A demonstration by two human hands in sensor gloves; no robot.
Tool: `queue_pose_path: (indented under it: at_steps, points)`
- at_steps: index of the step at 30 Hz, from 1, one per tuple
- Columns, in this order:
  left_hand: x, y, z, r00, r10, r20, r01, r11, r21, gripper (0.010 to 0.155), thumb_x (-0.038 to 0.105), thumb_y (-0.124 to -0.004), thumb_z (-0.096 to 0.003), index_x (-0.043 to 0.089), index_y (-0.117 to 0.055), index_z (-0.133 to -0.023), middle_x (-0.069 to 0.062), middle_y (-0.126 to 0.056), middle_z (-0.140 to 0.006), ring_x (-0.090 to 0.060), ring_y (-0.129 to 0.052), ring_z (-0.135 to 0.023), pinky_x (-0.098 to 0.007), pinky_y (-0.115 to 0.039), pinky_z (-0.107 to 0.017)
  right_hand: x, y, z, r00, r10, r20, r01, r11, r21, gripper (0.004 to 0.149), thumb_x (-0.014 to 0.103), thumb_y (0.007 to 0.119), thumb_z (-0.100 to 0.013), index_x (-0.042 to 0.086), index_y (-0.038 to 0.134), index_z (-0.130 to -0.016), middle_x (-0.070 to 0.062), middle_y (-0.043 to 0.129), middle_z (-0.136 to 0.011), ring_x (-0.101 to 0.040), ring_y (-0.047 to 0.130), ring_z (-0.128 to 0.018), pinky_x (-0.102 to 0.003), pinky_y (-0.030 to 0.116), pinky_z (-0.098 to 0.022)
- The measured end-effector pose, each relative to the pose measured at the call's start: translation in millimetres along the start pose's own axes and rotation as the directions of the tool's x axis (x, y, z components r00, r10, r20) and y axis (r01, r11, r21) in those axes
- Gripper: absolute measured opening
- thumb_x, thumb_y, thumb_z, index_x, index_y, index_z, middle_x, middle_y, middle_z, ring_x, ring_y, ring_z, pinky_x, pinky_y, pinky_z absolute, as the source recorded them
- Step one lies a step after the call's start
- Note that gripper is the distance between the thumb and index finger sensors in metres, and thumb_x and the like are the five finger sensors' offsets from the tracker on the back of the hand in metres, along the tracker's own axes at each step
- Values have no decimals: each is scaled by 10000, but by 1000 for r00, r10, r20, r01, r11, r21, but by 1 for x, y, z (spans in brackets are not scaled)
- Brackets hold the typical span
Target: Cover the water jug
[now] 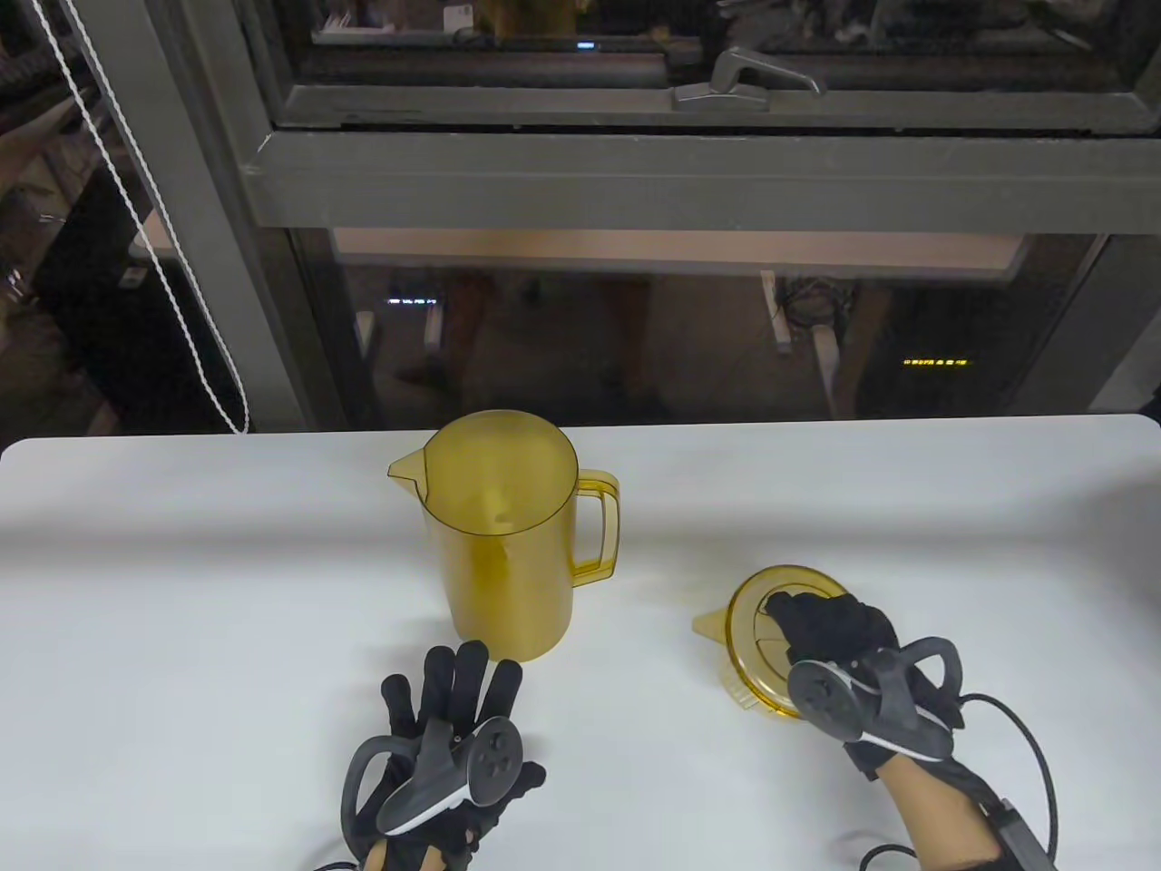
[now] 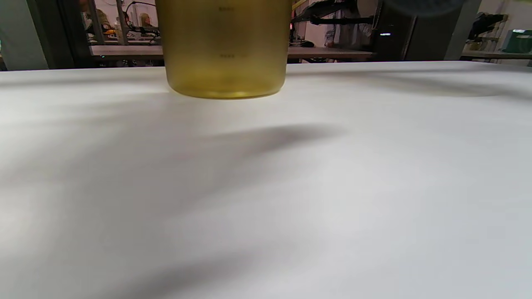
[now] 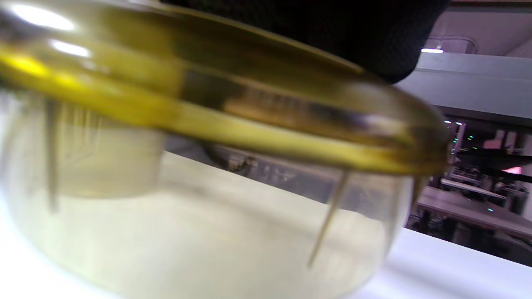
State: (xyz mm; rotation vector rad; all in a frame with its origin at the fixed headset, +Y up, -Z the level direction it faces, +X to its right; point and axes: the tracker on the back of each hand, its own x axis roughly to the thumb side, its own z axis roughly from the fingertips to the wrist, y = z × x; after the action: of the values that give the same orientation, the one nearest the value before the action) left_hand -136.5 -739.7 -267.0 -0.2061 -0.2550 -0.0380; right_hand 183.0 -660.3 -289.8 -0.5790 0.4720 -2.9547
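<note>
A translucent yellow water jug (image 1: 502,535) stands upright and uncovered on the white table (image 1: 181,562), spout to the left, handle to the right. Its round yellow lid (image 1: 757,635) lies to the right, near the front. My right hand (image 1: 821,631) is over the lid with fingers curled on its top, gripping it. In the right wrist view the lid (image 3: 232,120) fills the frame, tilted, with the black glove (image 3: 332,33) on top of it. My left hand (image 1: 449,699) rests flat with straight fingers just in front of the jug's base (image 2: 226,54), holding nothing.
A dark window frame (image 1: 635,172) with a latch handle (image 1: 744,82) rises behind the table's far edge. A white beaded cord (image 1: 172,272) hangs at the left. A black cable (image 1: 1025,753) trails from my right wrist.
</note>
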Motion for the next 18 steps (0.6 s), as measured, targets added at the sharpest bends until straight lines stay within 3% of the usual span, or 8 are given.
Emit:
queue_pose_path:
  at_steps: [7, 14, 16, 18]
  points:
    - [7, 1, 1, 1000, -5, 31, 5, 1000, 8, 931, 701, -542, -395, 340, 51, -1016, -80, 190, -1091, -394, 106, -1026, -733, -48, -685, 63, 26, 12, 994, -70, 80, 68, 997, 26, 596, 272, 822, -399, 180, 702, -975, -83, 883, -910, -341, 953, -731, -488, 817, -602]
    - [9, 0, 1, 999, -6, 41, 5, 1000, 15, 934, 699, -545, -396, 331, 43, -1022, -85, 160, -1109, -398, 84, -1035, -733, -67, -695, 84, 55, 8, 987, -72, 147, 57, 993, 104, 593, 269, 819, -400, 175, 704, -974, -87, 885, -904, -346, 953, -722, -493, 813, -598]
    - [13, 1, 2, 998, -2, 60, 0, 999, 38, 932, 696, -549, -395, 324, 20, -1033, -87, 124, -1128, -402, 41, -1053, -732, -122, -721, 89, 54, 8, 984, -46, 174, 33, 996, 78, 593, 272, 819, -399, 175, 706, -974, -86, 888, -902, -342, 957, -716, -491, 816, -595]
    - [20, 7, 3, 997, 3, 82, -13, 993, 118, 916, 678, -569, -396, 306, -59, -1059, -90, 30, -1163, -402, -103, -1093, -698, -292, -768, 92, 50, 9, 981, -73, 182, 62, 996, 65, 594, 274, 822, -399, 171, 708, -973, -89, 890, -899, -344, 959, -712, -491, 819, -591]
